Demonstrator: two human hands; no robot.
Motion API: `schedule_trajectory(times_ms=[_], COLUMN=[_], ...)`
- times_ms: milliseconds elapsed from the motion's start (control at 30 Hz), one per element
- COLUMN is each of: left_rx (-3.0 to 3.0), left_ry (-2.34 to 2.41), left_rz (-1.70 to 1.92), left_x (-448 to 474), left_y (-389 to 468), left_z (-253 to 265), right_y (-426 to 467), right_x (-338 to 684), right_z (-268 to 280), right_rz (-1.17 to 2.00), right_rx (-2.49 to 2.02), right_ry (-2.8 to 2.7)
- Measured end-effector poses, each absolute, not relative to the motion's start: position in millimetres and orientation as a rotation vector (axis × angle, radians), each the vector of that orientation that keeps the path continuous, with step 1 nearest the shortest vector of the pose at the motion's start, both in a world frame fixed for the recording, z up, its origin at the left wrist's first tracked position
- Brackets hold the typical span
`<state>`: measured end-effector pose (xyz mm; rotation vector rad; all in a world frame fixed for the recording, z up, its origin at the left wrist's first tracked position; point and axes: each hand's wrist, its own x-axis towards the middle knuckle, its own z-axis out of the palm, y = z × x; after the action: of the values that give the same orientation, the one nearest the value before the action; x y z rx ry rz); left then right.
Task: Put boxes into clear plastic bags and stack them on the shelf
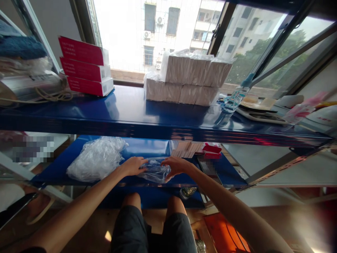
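Between my two hands, at the front of the lower blue shelf, lies a bundle of clear plastic bags (156, 169). My left hand (133, 166) grips its left end, with the fingers curled onto the film. Thumb and fingers of my right hand (177, 166) are bent around the right end. Left of them rests a big heap of crumpled clear plastic bags (96, 160). Just behind my right hand stands a row of thin whitish boxes (185, 149), with small red boxes (212, 149) beside it.
Over my hands runs the upper blue shelf (126, 109). It carries stacked red boxes (84, 66), plastic-wrapped white packs (189, 77), a clear bottle (235, 96) and a scale (263, 116). A dark flat device (209, 168) lies right of my right hand. An orange container (223, 232) stands below right.
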<state>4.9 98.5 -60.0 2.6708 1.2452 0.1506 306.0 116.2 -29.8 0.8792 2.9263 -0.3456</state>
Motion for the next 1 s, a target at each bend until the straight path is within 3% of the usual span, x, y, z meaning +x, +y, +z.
schedule_trajectory(times_ms=[200,533,667,800,1000], left_rx=[2.826,2.868,2.831,2.763,2.693], left_ry=[1.259,1.231,1.329,1.338,1.428], left_rz=[0.222,0.414,0.678,0.712,0.581], left_x=[0,-20,-5,20,48], left_y=[92,94,83,62,51], left_z=[-62,-89,-82,-70,-90], right_y=[105,107,100,106,131], right_x=[300,325,328,325,301], right_z=[-50,-77,-51,-18,-17], right_rz=[0.205,0.259,0.581,0.755,0.592], right_rx=[0.579,0.845,1.646,2.557,2.545], right_ry=[3.156,3.399,3.449,2.937,2.858])
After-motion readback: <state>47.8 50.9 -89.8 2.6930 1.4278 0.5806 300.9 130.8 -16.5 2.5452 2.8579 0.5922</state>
